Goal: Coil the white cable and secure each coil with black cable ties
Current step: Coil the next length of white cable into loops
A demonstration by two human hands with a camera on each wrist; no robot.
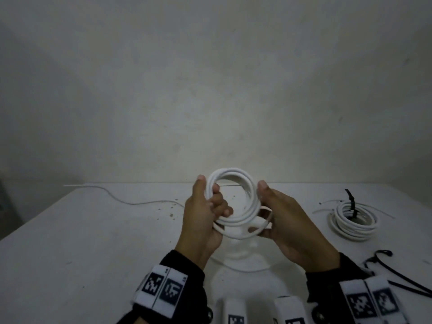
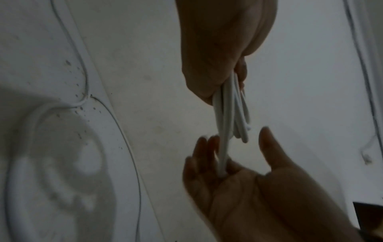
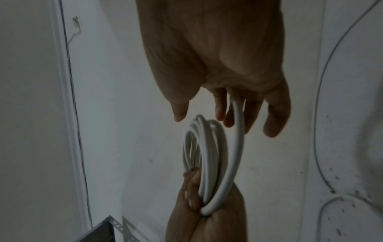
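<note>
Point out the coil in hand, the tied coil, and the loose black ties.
Held coil (image 1: 230,174), head view, top arc of its loops.
Tied coil (image 1: 355,230), head view, near side of its loops.
Loose ties (image 1: 397,274), head view, middle of one strap.

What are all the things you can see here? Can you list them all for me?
coil in the hands: one, white, held up above the table, not tied.
tied coil: one, white with a black tie round it, on the table at right.
loose cable ties: at least two, black, near right edge of table.
thin wire: one, white, trailing across the table at left.
table: one, white, speckled with crumbs.
wall: grey-white, behind.
left hand: grips the coil's left side.
right hand: holds the coil's right side.
</note>
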